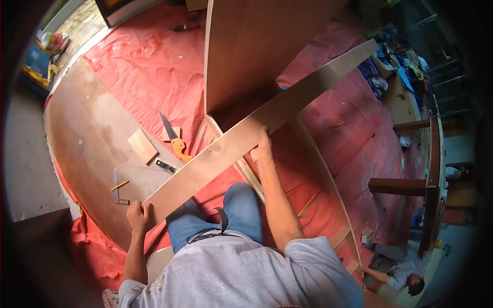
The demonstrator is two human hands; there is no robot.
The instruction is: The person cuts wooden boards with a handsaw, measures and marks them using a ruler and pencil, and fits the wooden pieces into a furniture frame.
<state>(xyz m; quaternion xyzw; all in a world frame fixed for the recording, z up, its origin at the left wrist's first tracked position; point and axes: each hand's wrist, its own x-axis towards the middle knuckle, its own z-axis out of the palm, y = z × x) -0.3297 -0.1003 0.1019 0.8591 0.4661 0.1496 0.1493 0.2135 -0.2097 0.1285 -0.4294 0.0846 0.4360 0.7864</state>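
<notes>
A long, flat wooden board [218, 154] slants across the middle, from near my left side up to the far right. My left hand [138, 215] is closed around its near left end. Further along, my right hand [263, 150] grips the lower edge, its fingers partly hidden by the wood. Beyond the board stands a tall plywood panel [249, 51]. On a flat plywood sheet [92, 123] at the left lie a small wood block [143, 146], a try square [116, 187] and a yellow pencil [120, 186]. A handsaw [178, 145] with an orange handle rests close by.
Red sheeting [149, 56] covers the floor. A small dark tool [165, 165] lies by the block, and a drill-like tool [186, 25] farther off. At right are a dark wooden frame [431, 190] and piled clutter [400, 72]. Another person [403, 269] crouches at lower right.
</notes>
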